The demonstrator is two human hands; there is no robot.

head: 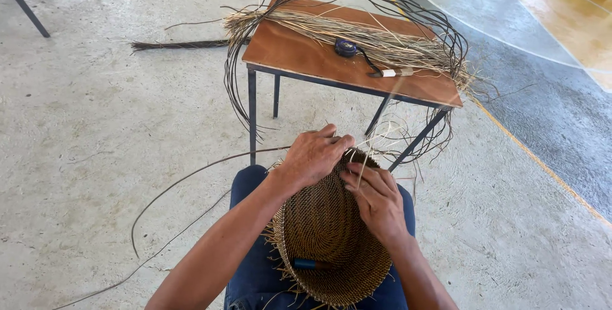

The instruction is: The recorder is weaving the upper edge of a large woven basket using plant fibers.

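A brown woven basket [325, 233] rests on my lap, its opening facing up. My left hand [315, 155] grips the far rim of the basket, fingers curled over the edge. Just beside it, my right hand [377, 198] pinches a thin pale fibre strand [373, 144] at the same rim. Loose strands stick up between the two hands. A small blue-handled tool [309, 263] lies inside the basket near its near wall.
A small wooden table [299, 51] on metal legs stands in front of me, carrying a bundle of pale straw [357, 29], dark coiled canes [446, 36], a tape measure [345, 46] and a knife [392, 73]. Long canes trail over the concrete floor at left.
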